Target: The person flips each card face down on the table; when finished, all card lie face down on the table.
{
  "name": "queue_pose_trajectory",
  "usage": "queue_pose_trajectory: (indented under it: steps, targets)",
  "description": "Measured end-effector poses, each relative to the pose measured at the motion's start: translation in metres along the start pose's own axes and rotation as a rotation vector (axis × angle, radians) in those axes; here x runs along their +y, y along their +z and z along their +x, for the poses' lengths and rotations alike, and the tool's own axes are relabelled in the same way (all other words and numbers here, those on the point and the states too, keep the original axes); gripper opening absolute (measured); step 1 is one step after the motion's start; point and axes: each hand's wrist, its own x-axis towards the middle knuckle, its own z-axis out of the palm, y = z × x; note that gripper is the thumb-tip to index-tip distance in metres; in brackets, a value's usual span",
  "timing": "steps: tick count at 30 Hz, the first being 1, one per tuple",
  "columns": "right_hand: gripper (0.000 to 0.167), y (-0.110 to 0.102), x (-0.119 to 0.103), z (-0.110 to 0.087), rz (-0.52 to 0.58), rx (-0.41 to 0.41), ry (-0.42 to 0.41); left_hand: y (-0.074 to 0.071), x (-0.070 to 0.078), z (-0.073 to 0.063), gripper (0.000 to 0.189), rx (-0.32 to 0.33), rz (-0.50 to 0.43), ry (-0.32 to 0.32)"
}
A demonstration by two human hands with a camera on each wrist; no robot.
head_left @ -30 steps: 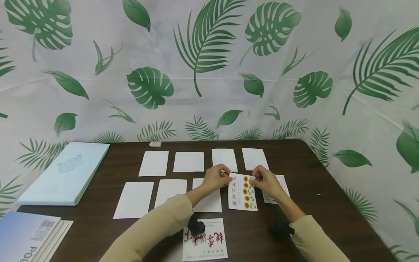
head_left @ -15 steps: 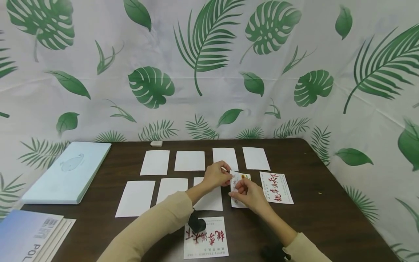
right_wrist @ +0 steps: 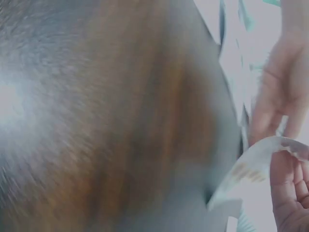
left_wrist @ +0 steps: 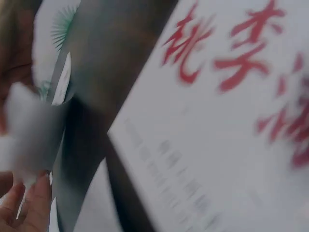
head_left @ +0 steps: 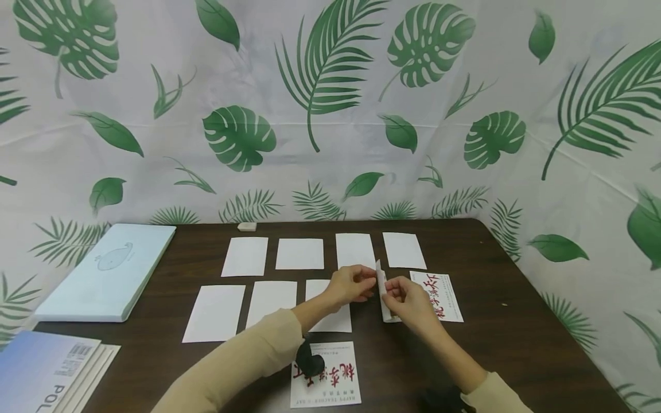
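Observation:
In the head view a white greeting card (head_left: pixel 383 298) stands nearly on edge, bent and narrow from above. My right hand (head_left: pixel 413 301) pinches its right side between thumb and fingers. The fingertips of my left hand (head_left: pixel 353 285) are right at the card's left edge, fingers bent. Seen from the right wrist, the card (right_wrist: pixel 246 169) curves in an arc, with blurred print on its face. A pale blurred part of the card (left_wrist: pixel 34 133) shows between the two hands in the left wrist view. Its sunflower print is mostly turned out of sight.
Several blank white cards (head_left: pixel 214 314) lie in two rows. One card with red characters (head_left: pixel 448 298) lies beyond my right hand, another (head_left: pixel 325 391) nearer me. A light blue book (head_left: pixel 105 275), a stack of booklets (head_left: pixel 57 367) and an eraser (head_left: pixel 247 227) are also on the table.
The sunflower card has gone from lying face up to standing bent on edge, moving slightly right. My right hand first shifted left across it, then back right.

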Motion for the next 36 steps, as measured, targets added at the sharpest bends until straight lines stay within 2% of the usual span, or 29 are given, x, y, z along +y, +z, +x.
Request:
queue_pose_trajectory:
  steps: [2, 5, 8, 13, 17, 19, 24, 31, 36]
  targets:
    - [0.013, -0.006, -0.002, 0.0, 0.025, 0.041, -0.014, 0.005, -0.002, -0.003, 0.031, -0.017, -0.002, -0.007]
    - [0.013, -0.014, -0.004, 0.001, 0.072, 0.093, -0.031, 0.01, -0.006, -0.006, 0.039, -0.004, -0.029, -0.018]
    - [0.014, -0.019, -0.003, 0.001, 0.135, 0.113, -0.003, 0.01, -0.008, -0.007, 0.044, 0.035, -0.05, -0.03]
    - [0.017, -0.022, 0.007, 0.001, 0.157, 0.121, 0.076, 0.003, -0.011, -0.011, 0.041, 0.13, 0.015, -0.008]
    - [0.016, -0.022, 0.018, 0.003, 0.039, 0.095, 0.129, -0.004, -0.013, -0.015, 0.033, 0.165, 0.13, 0.036]
    - [0.017, -0.02, 0.024, 0.004, -0.029, 0.062, 0.143, -0.006, -0.013, -0.017, 0.03, 0.163, 0.223, 0.063]
    - [0.024, -0.014, 0.035, 0.004, -0.159, -0.019, 0.124, -0.006, -0.012, -0.022, 0.028, 0.148, 0.444, 0.104]
    - [0.033, -0.011, 0.037, 0.009, -0.315, -0.071, 0.073, -0.005, -0.013, -0.021, 0.026, 0.107, 0.576, 0.121]
    - [0.031, -0.012, 0.033, 0.01, -0.376, -0.085, 0.046, -0.003, -0.007, -0.016, 0.021, 0.086, 0.679, 0.071]
